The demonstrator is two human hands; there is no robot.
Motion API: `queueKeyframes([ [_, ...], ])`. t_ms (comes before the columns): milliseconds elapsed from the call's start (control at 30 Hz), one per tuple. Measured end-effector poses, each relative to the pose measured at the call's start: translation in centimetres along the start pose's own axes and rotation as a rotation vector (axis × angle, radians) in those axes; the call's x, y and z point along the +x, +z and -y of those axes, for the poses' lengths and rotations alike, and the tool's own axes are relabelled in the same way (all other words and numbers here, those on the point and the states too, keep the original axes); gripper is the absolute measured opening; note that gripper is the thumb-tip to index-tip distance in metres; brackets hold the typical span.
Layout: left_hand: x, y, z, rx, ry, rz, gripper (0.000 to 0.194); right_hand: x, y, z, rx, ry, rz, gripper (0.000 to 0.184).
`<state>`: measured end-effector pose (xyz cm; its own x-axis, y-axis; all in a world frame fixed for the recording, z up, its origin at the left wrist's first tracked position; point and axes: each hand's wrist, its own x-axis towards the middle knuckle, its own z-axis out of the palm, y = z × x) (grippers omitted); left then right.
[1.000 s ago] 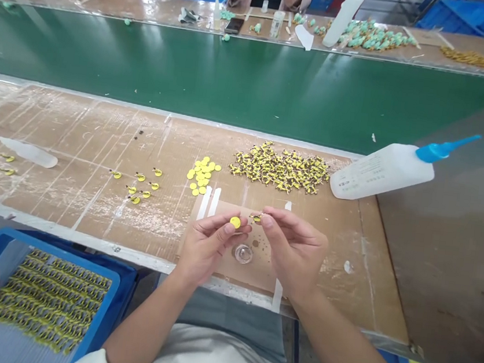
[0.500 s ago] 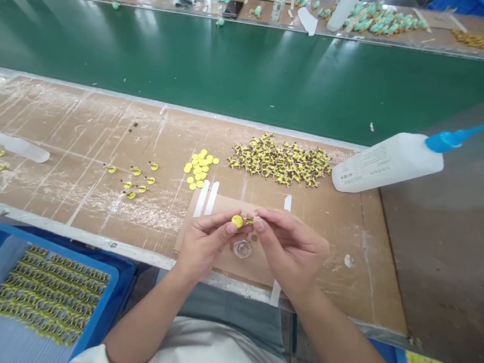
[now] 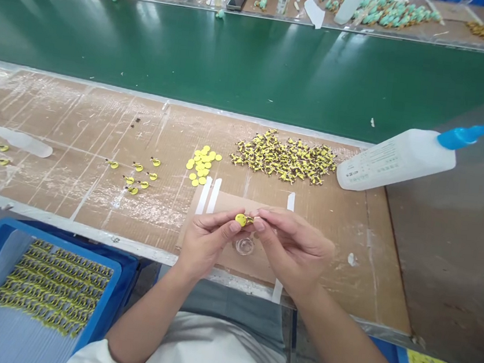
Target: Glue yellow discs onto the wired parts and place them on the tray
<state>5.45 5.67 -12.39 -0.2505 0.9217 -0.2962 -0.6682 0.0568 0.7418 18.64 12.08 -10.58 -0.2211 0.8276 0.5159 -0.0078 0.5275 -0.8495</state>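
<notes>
Between the thumb and finger of my left hand (image 3: 207, 239) is a small round yellow disc (image 3: 241, 220), its face turned toward me. My right hand (image 3: 293, 248) pinches a tiny yellow-and-dark figurine (image 3: 250, 220), mostly covered by the fingertips. Disc and figurine meet or nearly meet; I cannot tell whether they touch. Just below the fingers a small clear cup (image 3: 244, 244) stands on a cardboard sheet (image 3: 231, 203) with white tape strips. Loose yellow discs (image 3: 202, 165) lie beyond my left hand, and a heap of similar figurines (image 3: 284, 157) lies beyond the right.
A white bottle with a blue nozzle (image 3: 397, 161) leans at the right. Several figurines on discs (image 3: 136, 166) and a translucent dropper bottle (image 3: 19, 140) lie to the left. Blue trays (image 3: 114, 283) flank me below the table. A green belt (image 3: 238, 64) runs behind.
The disc and figurine have come closer together at my fingertips, the figurine now against or just beside the disc's edge. The camera view has shifted slightly.
</notes>
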Motion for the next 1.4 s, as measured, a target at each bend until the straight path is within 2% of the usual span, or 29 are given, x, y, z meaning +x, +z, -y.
queueKeyframes([
  [1033,0.06,0.16,-0.09,-0.003,0.05,0.064,0.02,0.44,0.02,0.04,0.04,-0.061,0.029,0.031],
  [1400,0.06,0.06,0.07,0.014,0.055,0.042,0.021,0.34,0.01,-0.17,0.035,-0.071,0.032,0.033],
])
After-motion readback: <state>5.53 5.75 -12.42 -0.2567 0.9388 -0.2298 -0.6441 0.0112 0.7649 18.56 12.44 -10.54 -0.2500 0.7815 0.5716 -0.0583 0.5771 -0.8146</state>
